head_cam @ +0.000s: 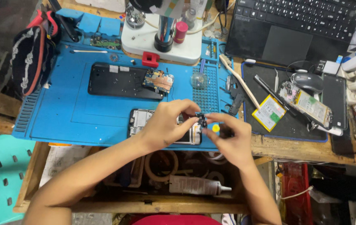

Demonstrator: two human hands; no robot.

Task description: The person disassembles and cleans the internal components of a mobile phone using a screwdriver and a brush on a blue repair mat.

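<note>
Both hands meet over the blue mat (73, 112) on the counter: the left hand (167, 125) and right hand (228, 139) pinch one small dark part (201, 119) (too tiny to identify) between fingertips. The left hand hides much of the opened phone (138, 121) beneath.

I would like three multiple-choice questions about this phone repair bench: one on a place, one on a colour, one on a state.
1. Where does the laptop stand?
A. upper right
B. lower left
C. in the drawer

2. What colour is the work mat?
A. red
B. blue
C. white

3. What do the left hand and right hand do?
A. rest flat
B. pinch a small black part together
C. type

Answers: 1 A, it lies at the top right edge. 2 B, the mat shows blue. 3 B, both fingertips meet on the part.
</note>
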